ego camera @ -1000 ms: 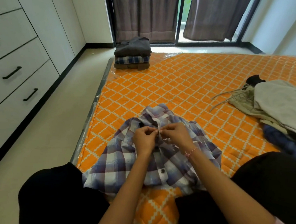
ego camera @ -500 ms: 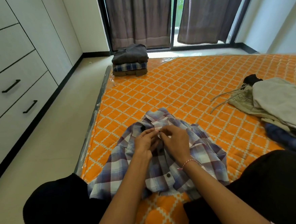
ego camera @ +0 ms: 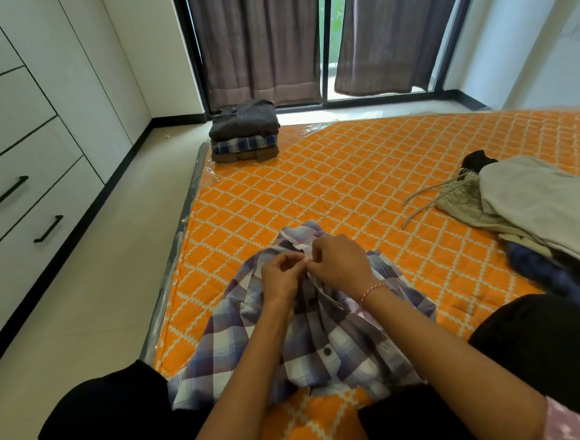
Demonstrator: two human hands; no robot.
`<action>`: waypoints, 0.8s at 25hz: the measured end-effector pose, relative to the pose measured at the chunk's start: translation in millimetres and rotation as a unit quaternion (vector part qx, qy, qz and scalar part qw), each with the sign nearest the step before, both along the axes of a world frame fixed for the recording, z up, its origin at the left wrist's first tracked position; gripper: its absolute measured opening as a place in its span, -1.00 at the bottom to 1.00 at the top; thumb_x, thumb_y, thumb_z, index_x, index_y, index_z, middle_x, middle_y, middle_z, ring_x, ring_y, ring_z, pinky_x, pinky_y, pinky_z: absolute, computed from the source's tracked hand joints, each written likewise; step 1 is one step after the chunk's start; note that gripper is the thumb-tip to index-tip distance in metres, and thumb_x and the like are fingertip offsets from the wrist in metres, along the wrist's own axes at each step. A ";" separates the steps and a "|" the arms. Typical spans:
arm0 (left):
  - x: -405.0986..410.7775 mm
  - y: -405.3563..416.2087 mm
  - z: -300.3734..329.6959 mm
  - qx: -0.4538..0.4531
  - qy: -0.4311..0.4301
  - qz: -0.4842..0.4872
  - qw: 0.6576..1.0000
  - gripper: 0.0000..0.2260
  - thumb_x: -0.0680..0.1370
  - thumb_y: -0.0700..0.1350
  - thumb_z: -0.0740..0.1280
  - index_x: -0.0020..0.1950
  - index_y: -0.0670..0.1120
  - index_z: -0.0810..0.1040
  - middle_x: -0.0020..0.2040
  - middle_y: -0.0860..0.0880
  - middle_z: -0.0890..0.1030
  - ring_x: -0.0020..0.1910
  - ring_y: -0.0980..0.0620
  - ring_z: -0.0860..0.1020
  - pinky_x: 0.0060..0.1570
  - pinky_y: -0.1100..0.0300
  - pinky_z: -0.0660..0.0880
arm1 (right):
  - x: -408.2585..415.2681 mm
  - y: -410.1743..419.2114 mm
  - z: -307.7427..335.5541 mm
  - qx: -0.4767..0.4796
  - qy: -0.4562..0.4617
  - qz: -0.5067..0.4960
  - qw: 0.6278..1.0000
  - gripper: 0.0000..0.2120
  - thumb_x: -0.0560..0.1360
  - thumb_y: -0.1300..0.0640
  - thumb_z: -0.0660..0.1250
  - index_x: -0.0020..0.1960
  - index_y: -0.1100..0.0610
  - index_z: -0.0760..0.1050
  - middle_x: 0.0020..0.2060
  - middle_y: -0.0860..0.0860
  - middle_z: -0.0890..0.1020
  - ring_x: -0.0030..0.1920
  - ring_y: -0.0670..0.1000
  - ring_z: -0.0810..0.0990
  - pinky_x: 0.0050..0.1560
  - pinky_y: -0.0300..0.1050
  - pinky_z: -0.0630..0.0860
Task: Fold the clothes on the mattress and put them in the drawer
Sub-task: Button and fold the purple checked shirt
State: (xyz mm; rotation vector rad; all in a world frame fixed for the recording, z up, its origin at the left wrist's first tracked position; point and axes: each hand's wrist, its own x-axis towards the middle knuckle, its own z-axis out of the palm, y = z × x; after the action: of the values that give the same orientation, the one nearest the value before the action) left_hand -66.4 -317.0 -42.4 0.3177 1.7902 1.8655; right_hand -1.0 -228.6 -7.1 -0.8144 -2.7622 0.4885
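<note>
A blue-and-white plaid shirt [ego camera: 228, 341] lies crumpled on the orange mattress [ego camera: 348, 188] in front of my knees. My left hand [ego camera: 280, 277] and my right hand [ego camera: 341, 266] meet near its collar, each pinching the shirt's front placket. A stack of three folded garments [ego camera: 244, 133] stands at the mattress's far left corner. A heap of unfolded clothes [ego camera: 539, 219], beige on top and dark blue below, lies at the right. White drawers with black handles [ego camera: 10, 189] line the left wall, all closed.
Pale tiled floor [ego camera: 106, 267] runs between the mattress and the drawers. Dark curtains [ego camera: 255, 40] hang over a glass door at the back. My black-trousered knees [ego camera: 100, 422] frame the shirt on both sides.
My hands have moved a little up the shirt front toward the collar, still pinching the placket. My head tilted up slightly, so the scene sits lower in view.
</note>
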 end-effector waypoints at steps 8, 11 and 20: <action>-6.7 -4.1 25.7 0.084 -0.167 -0.103 0.977 -0.85 0.57 -0.34 0.23 -0.16 -0.17 0.50 -0.40 0.01 0.62 -0.45 0.17 0.59 -0.41 0.36 0.52 | 6.4 29.6 32.4 -0.448 0.011 0.027 0.893 -0.85 0.50 0.29 0.27 -0.24 0.26 0.49 -0.44 0.07 0.54 -0.44 -0.05 0.52 -0.35 -0.23 0.56; -12.2 -7.4 29.4 0.055 -0.079 -0.128 0.987 -0.86 0.53 -0.37 0.29 -0.11 -0.14 0.45 -0.31 -0.06 0.59 -0.44 0.13 0.58 -0.45 0.31 0.51 | 7.0 31.4 28.7 -0.506 0.034 -0.002 0.862 -0.84 0.52 0.30 0.25 -0.24 0.24 0.50 -0.44 0.07 0.54 -0.46 -0.07 0.51 -0.33 -0.21 0.57; 12.7 -23.2 -12.0 -0.472 0.531 -0.099 0.697 -0.60 0.45 -0.26 0.37 0.27 -0.14 0.42 0.16 -0.16 0.50 0.04 -0.15 0.53 -0.20 0.05 0.49 | -17.9 31.4 3.2 -0.398 0.109 -0.123 0.902 -0.88 0.49 0.30 0.33 -0.21 0.32 0.48 -0.32 0.22 0.54 -0.44 0.11 0.54 -0.39 -0.05 0.51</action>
State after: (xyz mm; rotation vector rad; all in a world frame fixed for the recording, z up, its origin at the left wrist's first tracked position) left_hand -53.7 -340.2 -54.4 1.2561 2.9617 0.2586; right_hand -18.9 -197.3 -4.0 -1.1488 -2.1600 1.5878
